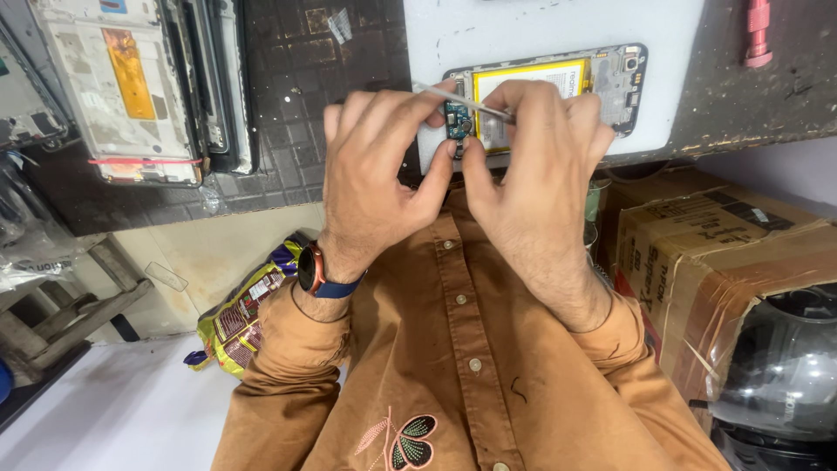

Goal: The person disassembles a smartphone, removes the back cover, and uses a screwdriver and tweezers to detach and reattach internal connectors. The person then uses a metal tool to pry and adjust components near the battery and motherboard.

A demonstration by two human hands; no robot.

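A smartphone [558,87] lies back-cover off on a white mat [540,26] on the worktop [288,131], its yellow-labelled battery and circuit boards already exposed, while the small board at its lower end seems not yet freed. The right hand [532,166] is closed on thin metal tweezers [462,100] aimed at that board, and the left hand [384,166] is pinched against the phone's lower edge, steadying it. The phone sits close to the worktop's near edge; room is tight, with stacked phone frames [148,87] well to its left and a cardboard box [715,262] below its right.
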